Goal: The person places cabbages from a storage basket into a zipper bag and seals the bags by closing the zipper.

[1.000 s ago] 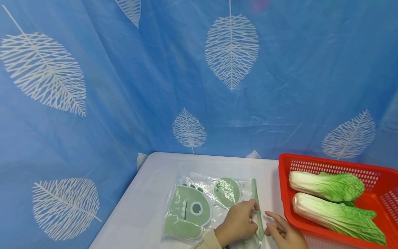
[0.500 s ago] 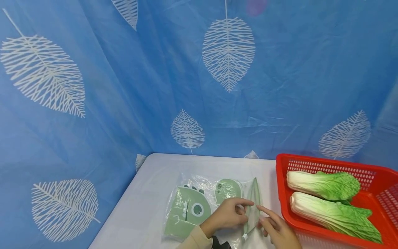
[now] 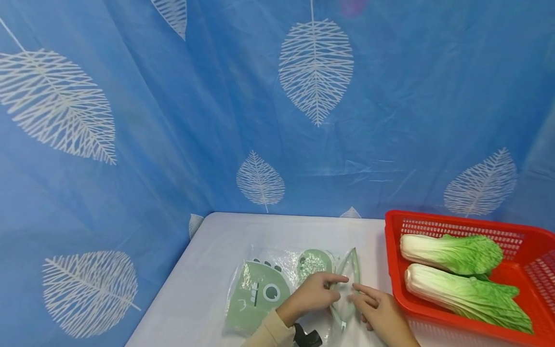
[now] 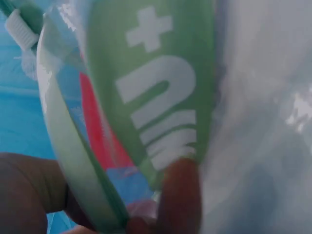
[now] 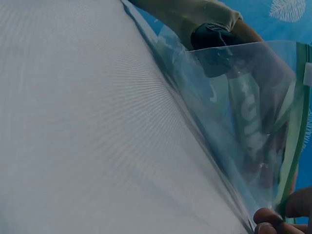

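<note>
A clear zip bag point(image 3: 260, 301) with a green dinosaur print lies flat on the table, its green-edged mouth point(image 3: 356, 265) toward the right. The mouth is parted, with a gap between its two edges. My left hand point(image 3: 310, 296) pinches the near-left edge of the mouth between thumb and finger. Across the gap, my right hand point(image 3: 381, 313) holds the other edge with its fingertips. A white slider point(image 4: 22, 30) sits at one end of the zip strip in the left wrist view. In the right wrist view, fingers point(image 5: 268, 218) grip the green strip.
To the right stands a red basket point(image 3: 455, 323) with two Chinese cabbages, the upper one point(image 3: 451, 253) and the lower one point(image 3: 464, 294). The white table point(image 3: 191, 294) meets a blue leaf-patterned cloth point(image 3: 390, 120) behind and at the left. A black strap point(image 3: 307, 336) is on the left wrist.
The right hand has moved left onto the bag's mouth, and the left hand has shifted slightly left. The mouth's edges, together at first, have been drawn apart.
</note>
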Motion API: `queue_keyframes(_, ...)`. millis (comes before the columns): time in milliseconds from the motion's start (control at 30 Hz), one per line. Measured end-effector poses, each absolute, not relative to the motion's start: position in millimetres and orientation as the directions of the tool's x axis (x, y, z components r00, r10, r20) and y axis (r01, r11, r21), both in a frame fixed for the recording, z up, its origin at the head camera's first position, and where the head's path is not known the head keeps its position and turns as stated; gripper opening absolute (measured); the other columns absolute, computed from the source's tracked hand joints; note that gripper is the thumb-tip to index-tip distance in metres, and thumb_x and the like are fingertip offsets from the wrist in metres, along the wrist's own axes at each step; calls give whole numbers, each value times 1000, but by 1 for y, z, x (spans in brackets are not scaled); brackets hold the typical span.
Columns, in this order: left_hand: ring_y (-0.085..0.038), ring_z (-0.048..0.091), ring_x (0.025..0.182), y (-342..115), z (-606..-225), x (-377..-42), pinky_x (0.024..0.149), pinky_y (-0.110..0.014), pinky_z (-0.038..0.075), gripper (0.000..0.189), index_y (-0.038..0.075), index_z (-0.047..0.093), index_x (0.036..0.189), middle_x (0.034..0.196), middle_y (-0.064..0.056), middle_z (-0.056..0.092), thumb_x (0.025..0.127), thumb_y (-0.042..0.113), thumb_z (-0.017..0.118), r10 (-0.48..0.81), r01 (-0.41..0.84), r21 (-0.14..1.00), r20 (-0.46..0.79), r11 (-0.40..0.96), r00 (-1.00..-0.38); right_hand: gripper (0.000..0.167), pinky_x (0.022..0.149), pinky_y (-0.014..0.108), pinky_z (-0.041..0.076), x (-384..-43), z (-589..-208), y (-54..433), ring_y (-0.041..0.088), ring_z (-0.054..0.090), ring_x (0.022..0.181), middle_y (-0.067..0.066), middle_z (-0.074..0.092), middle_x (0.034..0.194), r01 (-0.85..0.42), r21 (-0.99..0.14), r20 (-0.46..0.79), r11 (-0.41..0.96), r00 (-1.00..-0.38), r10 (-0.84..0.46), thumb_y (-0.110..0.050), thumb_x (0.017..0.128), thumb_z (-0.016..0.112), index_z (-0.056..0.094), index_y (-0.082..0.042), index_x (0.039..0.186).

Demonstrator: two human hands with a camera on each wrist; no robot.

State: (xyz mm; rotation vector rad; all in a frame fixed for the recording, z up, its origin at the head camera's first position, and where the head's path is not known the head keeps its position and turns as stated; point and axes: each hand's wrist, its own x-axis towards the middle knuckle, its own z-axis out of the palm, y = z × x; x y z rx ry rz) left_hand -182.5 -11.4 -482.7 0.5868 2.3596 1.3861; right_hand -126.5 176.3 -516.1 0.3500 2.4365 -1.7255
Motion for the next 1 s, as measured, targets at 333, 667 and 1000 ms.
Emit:
queue_keyframes(333,-1,40,59,-8,-489,-184,50,-18,35,25,16,80,102,67,14,47,77,13,81,429,463,527,194,713,-882,62,56,26,53,-125,-516,177,18,56,62,4,63,67,258,-908,-226,329,-965,134,-32,89,81,62,-1,140)
queue_keyframes(667,-3,37,53,-17,-477,-188,46,-19,33,43,16,79,113,64,12,43,72,6,72,484,515,482,200,709,-852,67,57,27,55,-124,-515,173,20,58,66,2,71,77,303,-899,-263,315,-951,163,-36,87,82,62,-2,141)
queue_keyframes(1000,-2,42,56,-46,-450,-200,53,-20,39,54,13,69,135,82,7,55,83,1,61,531,490,727,202,482,-823,71,59,29,57,-124,-515,174,20,61,69,3,73,83,294,-903,-258,312,-954,153,-39,87,82,59,0,142)
